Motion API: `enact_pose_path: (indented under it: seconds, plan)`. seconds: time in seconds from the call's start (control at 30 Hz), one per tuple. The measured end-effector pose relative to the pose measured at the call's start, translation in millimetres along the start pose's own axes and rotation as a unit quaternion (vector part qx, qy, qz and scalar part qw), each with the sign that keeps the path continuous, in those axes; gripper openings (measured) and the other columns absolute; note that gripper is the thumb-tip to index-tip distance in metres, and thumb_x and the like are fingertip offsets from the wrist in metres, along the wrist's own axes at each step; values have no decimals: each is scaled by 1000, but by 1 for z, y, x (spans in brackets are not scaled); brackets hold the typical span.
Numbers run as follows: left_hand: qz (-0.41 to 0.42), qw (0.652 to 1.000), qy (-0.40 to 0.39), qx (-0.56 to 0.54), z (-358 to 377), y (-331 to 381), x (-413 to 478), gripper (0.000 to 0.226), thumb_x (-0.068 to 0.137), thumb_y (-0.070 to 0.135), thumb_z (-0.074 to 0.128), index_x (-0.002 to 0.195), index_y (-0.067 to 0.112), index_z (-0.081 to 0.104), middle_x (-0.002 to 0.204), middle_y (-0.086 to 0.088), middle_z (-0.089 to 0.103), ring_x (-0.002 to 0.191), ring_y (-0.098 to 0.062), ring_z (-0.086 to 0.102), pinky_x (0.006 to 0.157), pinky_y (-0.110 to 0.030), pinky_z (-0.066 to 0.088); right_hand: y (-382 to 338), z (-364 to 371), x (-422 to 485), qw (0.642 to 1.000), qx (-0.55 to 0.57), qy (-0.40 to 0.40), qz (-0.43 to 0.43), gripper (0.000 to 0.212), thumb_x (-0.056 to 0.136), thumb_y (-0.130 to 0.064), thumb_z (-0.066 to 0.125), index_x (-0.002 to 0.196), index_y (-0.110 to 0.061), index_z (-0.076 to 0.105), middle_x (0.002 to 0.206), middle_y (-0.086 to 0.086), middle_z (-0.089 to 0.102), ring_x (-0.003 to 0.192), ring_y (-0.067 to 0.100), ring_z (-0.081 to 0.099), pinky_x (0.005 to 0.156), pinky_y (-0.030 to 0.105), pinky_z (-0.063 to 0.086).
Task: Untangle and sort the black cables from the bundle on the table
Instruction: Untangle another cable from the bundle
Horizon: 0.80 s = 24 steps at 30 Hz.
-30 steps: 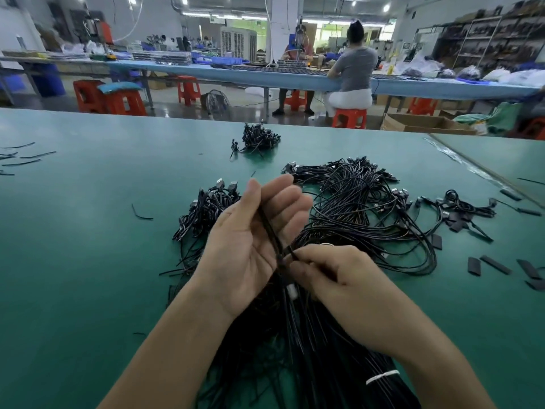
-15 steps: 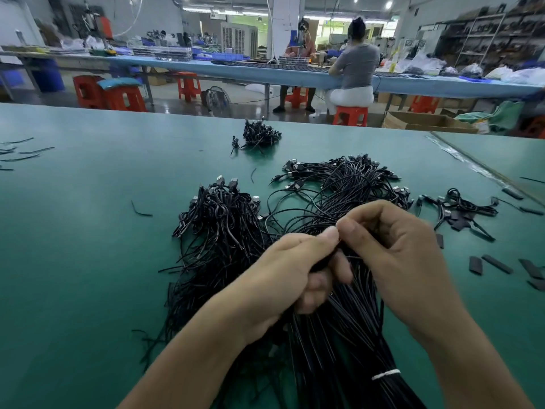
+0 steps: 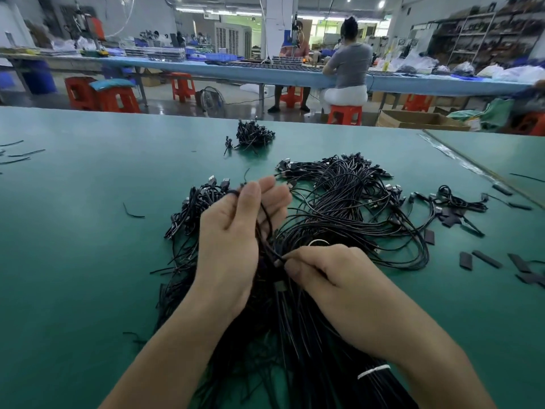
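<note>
A big tangle of thin black cables [image 3: 348, 208] with small plugs lies on the green table [image 3: 82, 261]. My left hand [image 3: 233, 240] is raised over the bundle, fingers fairly straight, with a few black cables [image 3: 267, 219] running across its palm under the thumb. My right hand [image 3: 333, 278] pinches one of those cables near its plug, just right of the left palm. A sorted bunch [image 3: 194, 208] lies left of my left hand. Near me the cables are bound by a white tie [image 3: 373, 371].
A small cable clump [image 3: 253, 135] sits farther back. Loose plugs and cable ends [image 3: 454, 202] and flat black strips [image 3: 486, 258] lie at the right. Short offcuts [image 3: 20, 154] are at the far left. Beyond the table are red stools and seated workers.
My hands have drawn apart: the left opened and rose with cables across its palm, and the right dropped back toward me, pinching a cable end.
</note>
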<state>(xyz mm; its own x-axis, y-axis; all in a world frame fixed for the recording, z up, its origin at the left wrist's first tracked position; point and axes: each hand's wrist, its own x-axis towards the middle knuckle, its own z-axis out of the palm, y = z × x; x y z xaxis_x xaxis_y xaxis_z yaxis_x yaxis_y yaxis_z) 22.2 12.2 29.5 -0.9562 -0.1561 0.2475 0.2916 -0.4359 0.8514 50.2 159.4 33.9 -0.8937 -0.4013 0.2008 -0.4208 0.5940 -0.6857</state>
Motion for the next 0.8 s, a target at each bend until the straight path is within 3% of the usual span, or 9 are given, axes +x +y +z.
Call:
enact_pose_path:
  seconds: [0.1,0.17,0.27,0.37,0.47,0.53,0.63,0.8]
  plan:
    - [16,965,-48,256,-2,-6,-5,29,105,20,47,90,16,72,82,4,78,80,-8,74,70,-17,56,-5,-6,-1,999,-28,26,-34,21,95,-31,60,80,-17,67,73,-4,66,68,10,60,66,29,46]
    - [-10,923,-120,365,-2,-7,-8,38,105,20,47,73,18,67,62,10,70,58,-2,65,58,-17,49,-3,-13,-2,996,-22,72,-40,12,88,-27,70,77,-22,71,74,-11,68,73,2,63,66,17,46]
    - [-112,928,-202,291,6,-4,-16,52,107,29,41,60,18,59,47,4,56,44,-12,51,47,-20,43,4,-27,-3,994,52,87,-48,13,84,-21,76,73,-25,73,68,-12,71,67,1,67,67,12,47]
    - [-187,937,-232,183,10,5,-19,58,105,44,37,55,24,57,43,11,39,37,-7,34,39,-14,29,6,-30,-2,983,126,116,-68,9,83,-31,77,77,-26,72,65,-8,71,61,11,65,61,23,49]
    - [-245,921,-275,130,9,15,-19,57,95,63,38,53,28,54,44,13,39,36,-1,28,37,-11,24,9,-26,1,978,157,125,-56,10,85,-37,74,83,-28,70,70,2,65,63,24,56,61,34,48]
    - [-259,917,-283,108,6,18,-18,56,94,62,42,51,28,53,45,14,36,36,-2,27,36,-12,24,9,-26,1,974,197,91,-61,11,85,-35,73,86,-24,69,77,7,66,67,18,57,65,29,49]
    - [-249,918,-287,115,1,16,-16,52,95,53,45,50,27,45,45,11,31,39,-7,33,39,-16,28,9,-27,0,972,221,48,-69,6,84,-28,69,87,-23,67,81,1,69,74,7,63,72,23,52]
    - [-296,898,-318,75,-6,15,-16,48,95,48,43,53,24,42,45,5,36,46,-11,49,43,-17,37,10,-28,-3,977,206,10,-54,6,85,-34,67,86,-29,64,81,7,68,79,33,66,77,51,57]
